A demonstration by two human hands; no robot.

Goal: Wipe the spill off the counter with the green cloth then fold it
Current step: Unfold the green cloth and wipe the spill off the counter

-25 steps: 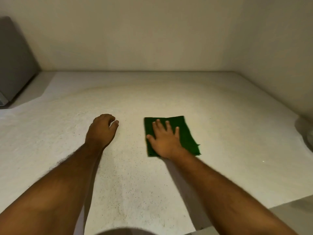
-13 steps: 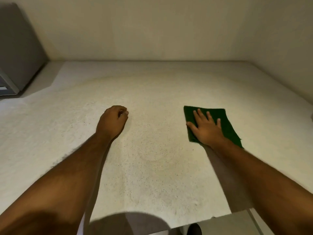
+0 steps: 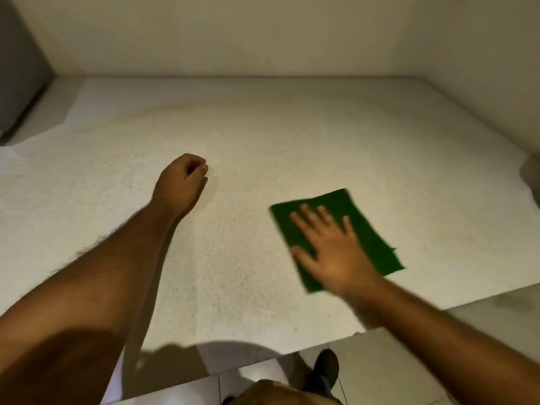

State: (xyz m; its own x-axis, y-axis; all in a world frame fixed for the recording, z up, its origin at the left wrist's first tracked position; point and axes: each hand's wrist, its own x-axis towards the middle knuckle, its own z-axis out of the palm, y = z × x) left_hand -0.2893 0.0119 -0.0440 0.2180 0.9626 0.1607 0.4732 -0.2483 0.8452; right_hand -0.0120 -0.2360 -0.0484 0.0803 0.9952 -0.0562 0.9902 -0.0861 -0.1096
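Note:
The green cloth [image 3: 366,229] lies flat on the white speckled counter [image 3: 263,135], right of centre and near the front edge. My right hand [image 3: 330,252] presses down on it with the palm flat and the fingers spread; the hand is blurred by motion. My left hand [image 3: 179,182] rests on the bare counter to the left, fingers curled in a loose fist with nothing in it, well apart from the cloth. I cannot make out any spill on the counter.
A grey appliance [image 3: 20,59] stands at the far left against the wall. Beige walls close the counter at the back and right. The counter's front edge runs below my arms, with tiled floor and a dark shoe [image 3: 324,369] beneath.
My right hand slid the cloth from the centre out to the right, then back toward me along the front edge. My left hand stayed in place, curling a little tighter.

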